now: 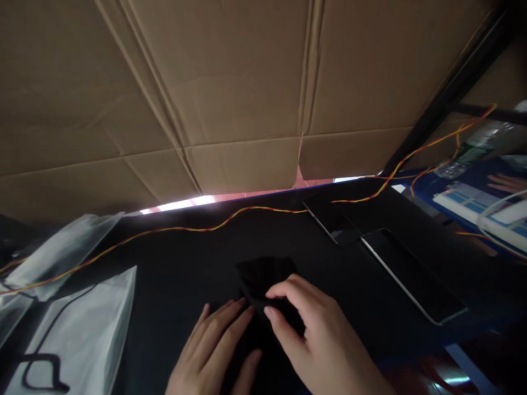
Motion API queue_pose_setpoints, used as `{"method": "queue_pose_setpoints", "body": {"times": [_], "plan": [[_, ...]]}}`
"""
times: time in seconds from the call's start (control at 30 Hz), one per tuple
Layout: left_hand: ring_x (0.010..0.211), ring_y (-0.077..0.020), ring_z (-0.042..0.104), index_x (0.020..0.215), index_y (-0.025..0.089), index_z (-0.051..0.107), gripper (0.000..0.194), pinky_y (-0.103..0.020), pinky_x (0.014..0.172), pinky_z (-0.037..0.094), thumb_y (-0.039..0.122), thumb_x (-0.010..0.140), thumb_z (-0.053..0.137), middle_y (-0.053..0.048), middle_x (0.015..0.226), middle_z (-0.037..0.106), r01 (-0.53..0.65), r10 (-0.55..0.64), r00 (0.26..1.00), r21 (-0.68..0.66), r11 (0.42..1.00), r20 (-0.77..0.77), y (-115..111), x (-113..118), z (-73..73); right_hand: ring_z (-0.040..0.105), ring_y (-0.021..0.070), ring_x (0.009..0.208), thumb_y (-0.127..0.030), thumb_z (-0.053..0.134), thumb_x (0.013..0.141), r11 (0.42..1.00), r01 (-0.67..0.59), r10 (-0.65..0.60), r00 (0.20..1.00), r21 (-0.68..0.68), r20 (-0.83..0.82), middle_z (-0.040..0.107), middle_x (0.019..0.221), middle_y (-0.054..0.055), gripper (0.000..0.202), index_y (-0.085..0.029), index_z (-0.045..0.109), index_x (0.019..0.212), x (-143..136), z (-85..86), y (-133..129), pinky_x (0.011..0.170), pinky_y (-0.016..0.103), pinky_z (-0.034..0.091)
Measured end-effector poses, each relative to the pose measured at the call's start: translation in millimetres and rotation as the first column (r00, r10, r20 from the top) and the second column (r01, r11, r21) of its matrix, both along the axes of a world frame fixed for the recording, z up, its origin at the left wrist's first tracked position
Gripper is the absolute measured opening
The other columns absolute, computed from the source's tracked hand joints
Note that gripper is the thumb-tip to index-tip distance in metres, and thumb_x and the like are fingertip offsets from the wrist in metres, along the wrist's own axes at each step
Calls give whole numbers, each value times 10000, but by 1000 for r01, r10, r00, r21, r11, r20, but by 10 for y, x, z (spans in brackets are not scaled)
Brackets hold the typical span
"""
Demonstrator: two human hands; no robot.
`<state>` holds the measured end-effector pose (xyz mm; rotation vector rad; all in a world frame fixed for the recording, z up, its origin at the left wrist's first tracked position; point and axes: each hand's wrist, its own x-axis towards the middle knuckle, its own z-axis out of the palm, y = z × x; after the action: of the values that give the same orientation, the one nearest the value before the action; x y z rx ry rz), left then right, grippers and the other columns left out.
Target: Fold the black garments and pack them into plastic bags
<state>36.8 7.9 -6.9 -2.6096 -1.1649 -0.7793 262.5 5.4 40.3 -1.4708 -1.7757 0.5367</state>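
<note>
A small piece of black cloth lies on the black table near its front. My right hand pinches the cloth's near edge between thumb and fingers. Pressing flat beside it on the left, my left hand has its fingertips touching the cloth. Part of the cloth is hidden under both hands.
Two dark phones lie to the right. A red-yellow twisted wire runs across the table. Clear plastic bags sit at left. A cardboard wall stands behind. Another person's hand shows at far right.
</note>
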Motion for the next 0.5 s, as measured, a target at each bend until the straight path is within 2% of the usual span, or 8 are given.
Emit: {"method": "queue_pose_setpoints", "body": {"times": [0.1,0.17,0.2,0.23,0.3,0.33,0.4,0.5], "plan": [[999,-261,844,1376,259,684,361,-514,908,731,448,1082,592,-42,1117,848,42,-42,999,6,999,-22,85,83,83,815,183,914,-347,638,1059,989,51,-87,963,-142,-255,821,1052,-3,139,-317,750,1135,313,58,-73,758,246,662],[907,-261,829,1330,306,725,331,-539,871,732,461,1048,650,-20,1013,826,67,-68,996,-12,998,-50,116,-47,59,823,203,900,-506,639,1070,956,205,-257,929,-209,-268,830,1069,31,257,-310,751,1191,610,-41,-157,687,239,659],[883,-261,818,1311,325,744,329,-549,870,728,470,1021,687,-15,987,812,77,-78,995,-20,997,-64,124,-148,32,824,232,996,-540,633,1065,937,281,-326,914,-206,-239,824,1145,60,313,-301,738,1238,757,-119,-203,756,275,678],[876,-262,807,1306,340,756,347,-559,889,721,481,990,723,-13,978,799,86,-89,993,-32,996,-81,126,-261,1,813,255,1068,-550,630,1059,915,369,-395,899,-160,-186,805,1223,80,350,-299,719,1287,885,-202,-249,810,316,689],[930,-268,795,1344,369,757,427,-586,983,689,498,937,776,-17,1021,787,89,-99,987,-83,993,-126,113,-480,-62,772,288,1144,-553,618,1057,847,532,-532,846,-11,-36,735,1377,107,391,-309,679,1357,1039,-336,-323,801,367,690],[976,-274,789,1382,387,744,469,-609,1045,659,499,928,781,-20,1066,783,78,-95,985,-119,990,-146,102,-568,-90,754,294,1171,-535,606,1068,833,549,-551,834,70,15,708,1412,108,390,-319,660,1388,1053,-374,-345,835,396,689],[1067,-285,773,1446,424,705,491,-664,1153,579,480,960,733,-24,1162,772,36,-69,983,-195,980,-168,81,-683,-133,718,306,1245,-506,609,1080,873,453,-476,871,177,119,673,1450,102,398,-344,637,1442,969,-380,-353,931,451,676],[1123,-278,758,1467,435,680,439,-684,1243,485,413,1035,607,-19,1225,763,-14,-29,988,-272,962,-152,74,-735,-176,706,315,1301,-469,630,1085,955,228,-274,925,189,265,688,1439,88,350,-357,669,1414,775,-296,-290,1021,490,653]]}}
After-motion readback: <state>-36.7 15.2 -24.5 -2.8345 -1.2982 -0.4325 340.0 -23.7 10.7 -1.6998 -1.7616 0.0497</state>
